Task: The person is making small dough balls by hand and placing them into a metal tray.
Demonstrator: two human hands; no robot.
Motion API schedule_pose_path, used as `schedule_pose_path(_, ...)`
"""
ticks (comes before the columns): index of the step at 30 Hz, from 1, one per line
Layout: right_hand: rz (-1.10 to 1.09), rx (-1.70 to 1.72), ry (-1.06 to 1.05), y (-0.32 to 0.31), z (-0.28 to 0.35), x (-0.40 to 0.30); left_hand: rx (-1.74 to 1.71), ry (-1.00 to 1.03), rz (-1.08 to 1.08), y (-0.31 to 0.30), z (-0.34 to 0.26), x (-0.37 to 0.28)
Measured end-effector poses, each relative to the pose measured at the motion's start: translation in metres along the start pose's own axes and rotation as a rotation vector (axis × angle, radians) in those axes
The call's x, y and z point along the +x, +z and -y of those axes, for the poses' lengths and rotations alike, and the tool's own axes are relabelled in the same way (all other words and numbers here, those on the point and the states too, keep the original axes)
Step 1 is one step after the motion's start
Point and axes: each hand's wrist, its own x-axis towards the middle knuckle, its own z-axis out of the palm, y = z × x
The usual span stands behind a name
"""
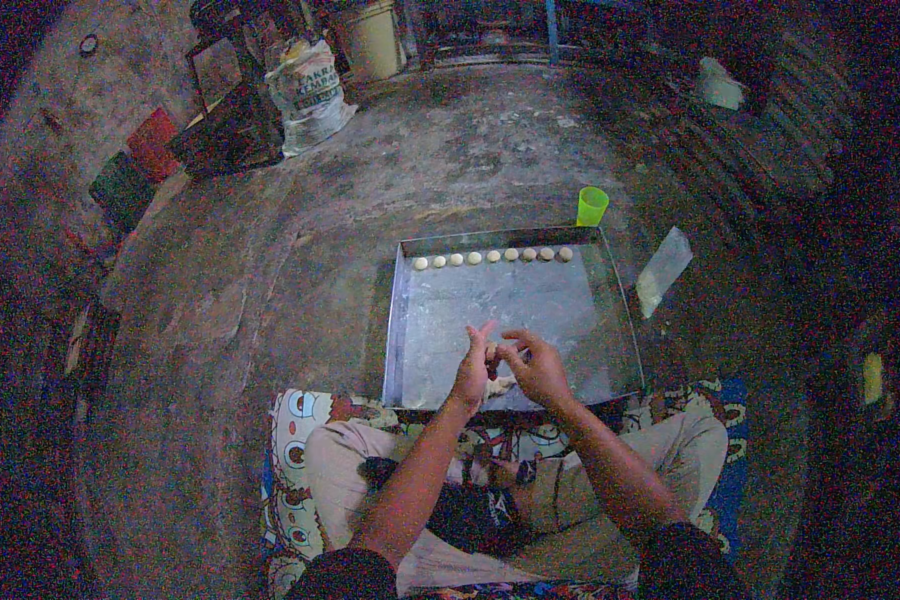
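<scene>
A shallow metal tray (395, 330) lies on the floor in front of my crossed legs. Along its far side runs a row of several small, pale, round balls that look like dough (493, 256). Over the near part of the tray, my left hand (476, 371) is raised with thumb and fingers apart. Close beside it on the right is my right hand (536, 367), its fingers bent towards the left palm. Whether a small piece sits between the hands is too grainy to tell. A pale lump, like dough (499, 387), shows below and between them at the tray's near side.
A green plastic cup (592, 208) stands just behind the tray. Right of the tray lies a translucent plastic bag (664, 271) with pale contents. A printed woven sack (309, 97) and a pale bucket (376, 41) stand farther back. Patterned fabric (292, 465) lies under my legs.
</scene>
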Motion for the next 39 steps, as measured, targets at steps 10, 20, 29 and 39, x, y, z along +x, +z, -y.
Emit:
schedule_pose_path(10,0.054,-0.145,-0.352,-0.008,0.007,-0.001,0.025,0.024,0.050,-0.001,0.002,-0.001)
schedule_pose_path(20,-0.130,0.054,-0.198,-0.012,-0.014,0.015,0.064,-0.026,0.038,0.002,-0.014,-0.006)
schedule_pose_path(29,-0.041,0.261,-0.123,-0.001,-0.007,0.011,0.437,0.239,-0.207,-0.009,-0.015,-0.005)
schedule_pose_path(39,-0.120,-0.133,-0.248,-0.008,-0.002,0.007,0.554,0.558,-0.212,0.008,-0.002,-0.003)
